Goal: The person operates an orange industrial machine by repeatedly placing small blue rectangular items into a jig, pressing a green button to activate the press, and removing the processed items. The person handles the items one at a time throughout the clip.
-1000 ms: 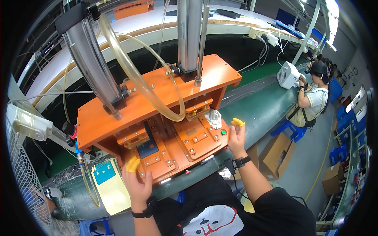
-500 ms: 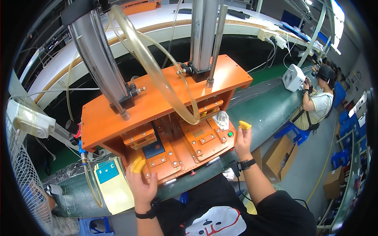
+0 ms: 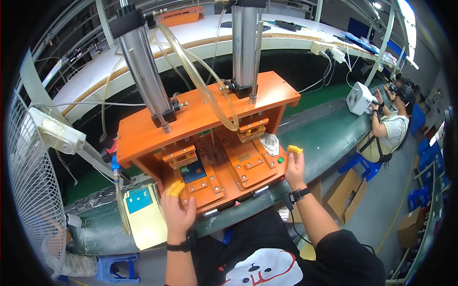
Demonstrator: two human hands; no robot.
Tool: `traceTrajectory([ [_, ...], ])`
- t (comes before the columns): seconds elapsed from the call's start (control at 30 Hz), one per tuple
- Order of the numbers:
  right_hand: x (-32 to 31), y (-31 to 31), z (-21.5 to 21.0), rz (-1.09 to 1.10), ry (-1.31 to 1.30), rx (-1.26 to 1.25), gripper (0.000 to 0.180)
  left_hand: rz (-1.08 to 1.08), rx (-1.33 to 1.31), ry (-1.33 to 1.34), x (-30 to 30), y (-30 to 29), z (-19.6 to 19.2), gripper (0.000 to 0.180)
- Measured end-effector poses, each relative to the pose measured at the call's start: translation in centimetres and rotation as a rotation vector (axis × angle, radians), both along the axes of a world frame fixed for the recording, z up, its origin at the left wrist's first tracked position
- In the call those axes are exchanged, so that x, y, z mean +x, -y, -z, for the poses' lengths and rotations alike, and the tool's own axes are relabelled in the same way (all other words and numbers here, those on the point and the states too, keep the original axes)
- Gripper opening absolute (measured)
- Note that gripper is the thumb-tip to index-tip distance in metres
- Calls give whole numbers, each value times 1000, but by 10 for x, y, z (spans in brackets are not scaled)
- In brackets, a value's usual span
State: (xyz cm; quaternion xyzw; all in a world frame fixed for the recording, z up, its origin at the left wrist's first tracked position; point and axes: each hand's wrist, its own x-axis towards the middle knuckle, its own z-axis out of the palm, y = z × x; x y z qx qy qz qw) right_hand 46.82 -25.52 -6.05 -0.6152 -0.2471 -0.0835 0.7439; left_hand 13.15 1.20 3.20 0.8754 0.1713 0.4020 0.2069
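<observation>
An orange two-station press (image 3: 205,107) stands on the green bench before me. My left hand (image 3: 179,212) is at its left front corner, fingers stretched and thumb apart, holding nothing that I can see. Yellow finger cots (image 3: 175,188) cover some of its fingertips. My right hand (image 3: 296,169) is raised at the right front corner, beside a green button (image 3: 280,160). Its fingers point up, with yellow cots (image 3: 295,149) on the tips; whether it touches the press's side is hidden. A dark blue flat panel (image 3: 194,172) lies in the left fixture, below the raised press head. The right fixture (image 3: 248,162) shows bare orange plates.
Two metal cylinders (image 3: 143,66) and clear hoses (image 3: 191,66) rise above the press. Left are a teal sheet (image 3: 139,200) on yellow paper (image 3: 151,231) and a fan guard (image 3: 40,190). A white cloth (image 3: 270,144) lies right. Another person (image 3: 389,124) works farther right, near cardboard boxes (image 3: 344,195).
The view has shifted, so the press appears a little smaller and its left part farther right. Both hands keep nearly the same places beside it. The other person's arms have risen slightly.
</observation>
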Motion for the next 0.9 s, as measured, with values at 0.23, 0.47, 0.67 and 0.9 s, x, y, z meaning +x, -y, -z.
traceTrajectory([
  [0.23,1,-5,-3,63,83,-80,24,-29,42,7,-1,0,3,41],
  [0.47,1,-4,-7,78,107,-99,25,-33,72,29,2,0,6,39],
  [0.67,-6,-5,-23,151,203,-199,26,-35,99,33,-1,-1,2,37],
  [0.9,3,-5,-11,167,180,-140,27,-15,14,43,4,-3,6,38],
])
